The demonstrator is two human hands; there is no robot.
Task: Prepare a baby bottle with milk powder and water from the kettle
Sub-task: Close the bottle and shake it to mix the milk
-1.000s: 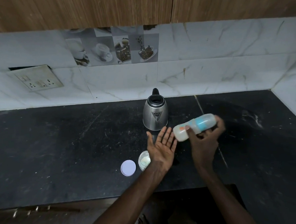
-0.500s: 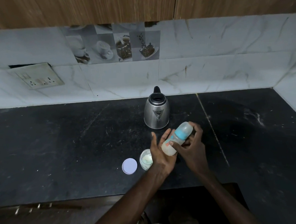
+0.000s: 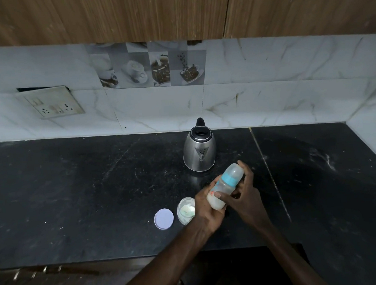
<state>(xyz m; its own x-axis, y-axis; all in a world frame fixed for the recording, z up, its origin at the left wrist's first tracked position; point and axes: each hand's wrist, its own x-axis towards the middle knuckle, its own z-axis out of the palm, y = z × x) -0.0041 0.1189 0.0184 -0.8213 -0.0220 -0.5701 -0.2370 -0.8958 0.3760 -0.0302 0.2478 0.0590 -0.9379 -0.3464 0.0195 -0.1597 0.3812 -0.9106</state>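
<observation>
A capped baby bottle (image 3: 230,178) with a blue collar and milky liquid is held tilted above the black counter (image 3: 75,193), cap pointing up and right. My left hand (image 3: 205,210) wraps round its lower end from the left. My right hand (image 3: 246,197) grips its middle, thumb across the front and fingers behind the cap. The steel kettle (image 3: 199,150) stands just behind the hands, lid shut. An open jar of milk powder (image 3: 185,209) sits beside my left wrist, with its round white lid (image 3: 163,218) lying flat to its left.
A marble-tiled wall runs along the back and right of the counter, with a loose socket plate (image 3: 52,103) at the left. Wooden cabinets hang overhead. The counter's front edge (image 3: 101,259) is close to my body.
My right hand has swung the bottle from a near-level position on the right down into my left palm. My left hand, open a second ago, has closed round the bottle's base.
</observation>
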